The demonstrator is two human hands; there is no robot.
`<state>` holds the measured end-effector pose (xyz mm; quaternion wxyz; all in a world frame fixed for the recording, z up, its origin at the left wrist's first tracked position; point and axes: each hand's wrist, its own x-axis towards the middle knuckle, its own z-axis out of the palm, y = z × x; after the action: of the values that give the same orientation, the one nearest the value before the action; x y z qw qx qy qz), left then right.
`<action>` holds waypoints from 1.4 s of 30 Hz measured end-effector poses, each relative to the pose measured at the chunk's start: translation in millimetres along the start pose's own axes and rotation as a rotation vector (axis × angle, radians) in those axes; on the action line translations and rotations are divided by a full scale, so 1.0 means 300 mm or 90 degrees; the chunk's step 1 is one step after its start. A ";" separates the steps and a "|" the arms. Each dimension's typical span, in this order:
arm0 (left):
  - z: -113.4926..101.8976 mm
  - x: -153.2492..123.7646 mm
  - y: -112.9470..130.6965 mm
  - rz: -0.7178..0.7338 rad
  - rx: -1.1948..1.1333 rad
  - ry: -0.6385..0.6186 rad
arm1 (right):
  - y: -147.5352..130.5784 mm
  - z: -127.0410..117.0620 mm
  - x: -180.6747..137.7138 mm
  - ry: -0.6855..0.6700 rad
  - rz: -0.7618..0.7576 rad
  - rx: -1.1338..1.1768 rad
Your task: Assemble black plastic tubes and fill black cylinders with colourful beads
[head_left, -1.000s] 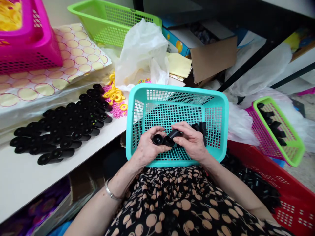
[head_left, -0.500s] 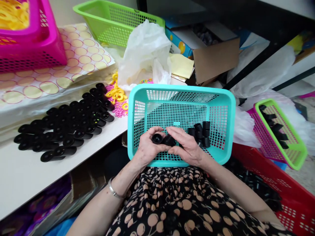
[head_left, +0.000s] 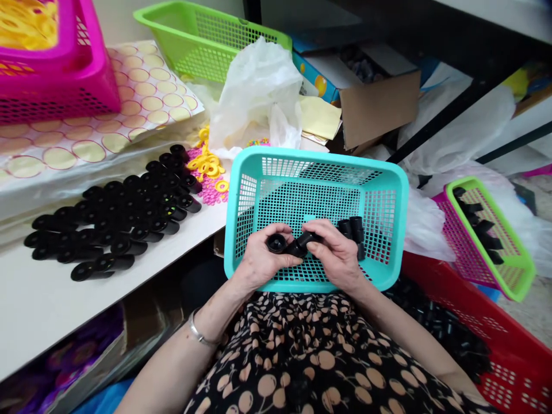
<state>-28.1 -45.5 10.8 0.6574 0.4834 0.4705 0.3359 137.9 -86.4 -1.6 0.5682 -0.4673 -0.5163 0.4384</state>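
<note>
Pinching black tube (head_left: 302, 244) in both grips, left hand (head_left: 259, 261), right hand (head_left: 338, 256), over teal basket (head_left: 390, 184)

Place: small assembly workshop
Evidence: rows of black tubes (head_left: 116, 224) at left, sorting baskets (head_left: 207, 34), sticker sheets (head_left: 99, 115)

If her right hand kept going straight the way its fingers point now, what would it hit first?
The right hand points leftward, so it would most likely meet the left hand first, which grips the round black plastic cap. The black plastic tube already bridges both hands; depth is hard to judge.
</note>
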 end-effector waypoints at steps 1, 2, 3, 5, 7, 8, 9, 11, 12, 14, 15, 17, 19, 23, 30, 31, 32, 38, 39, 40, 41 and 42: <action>-0.002 0.000 -0.001 0.003 0.008 -0.002 | -0.005 -0.005 0.003 0.014 0.006 -0.001; -0.005 0.001 -0.003 0.007 0.013 -0.005 | -0.010 -0.010 0.008 0.031 0.023 0.019; -0.009 0.001 -0.007 0.014 0.014 -0.010 | -0.015 -0.014 0.013 0.050 0.051 0.058; -0.017 0.003 -0.014 0.038 0.018 -0.023 | -0.023 -0.020 0.025 0.070 0.124 0.160; -0.024 0.004 -0.019 0.080 0.024 -0.041 | -0.026 -0.022 0.034 0.067 0.192 0.250; -0.027 0.005 -0.021 0.106 0.026 -0.051 | -0.025 -0.021 0.036 0.060 0.220 0.282; -0.029 0.004 -0.021 0.132 0.026 -0.061 | -0.022 -0.019 0.036 0.051 0.241 0.306; -0.032 0.003 -0.020 0.176 0.024 -0.076 | -0.012 -0.014 0.032 0.037 0.266 0.333; -0.032 0.001 -0.018 0.193 0.025 -0.080 | -0.006 -0.011 0.028 0.035 0.276 0.340; -0.032 -0.003 -0.011 0.213 0.027 -0.082 | 0.009 -0.002 0.018 0.030 0.301 0.357; -0.031 -0.005 -0.007 0.218 0.026 -0.080 | 0.016 0.004 0.012 0.026 0.315 0.370; -0.031 -0.010 0.001 0.220 0.016 -0.073 | 0.029 0.018 -0.001 0.012 0.342 0.402; -0.030 -0.016 0.008 0.220 -0.001 -0.057 | 0.040 0.035 -0.014 -0.002 0.363 0.431; -0.034 -0.030 0.015 0.180 -0.010 -0.005 | 0.058 0.069 -0.040 -0.029 0.408 0.457; -0.055 -0.046 0.021 0.152 -0.048 0.037 | 0.071 0.082 -0.044 -0.059 0.437 0.419; -0.057 -0.050 0.026 0.149 -0.053 0.042 | 0.069 0.082 -0.044 -0.063 0.440 0.414; -0.060 -0.058 0.034 0.148 -0.054 0.049 | 0.065 0.083 -0.046 -0.064 0.443 0.410; -0.132 -0.185 0.114 0.249 0.012 0.152 | 0.047 0.084 -0.078 -0.044 0.479 0.347; -0.163 -0.213 0.119 0.276 0.035 0.209 | 0.052 0.085 -0.081 -0.036 0.491 0.338; -0.201 -0.240 0.118 0.300 0.059 0.288 | 0.059 0.086 -0.082 -0.032 0.503 0.333; -0.247 -0.267 0.112 0.322 0.084 0.387 | 0.064 0.088 -0.082 -0.030 0.516 0.330; -0.300 -0.292 0.099 0.339 0.103 0.502 | 0.069 0.091 -0.082 -0.029 0.526 0.328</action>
<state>-141.5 -86.1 56.7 0.2806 0.4725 0.5680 0.6127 108.3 -104.8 -25.5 0.4325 -0.4676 -0.1741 0.7510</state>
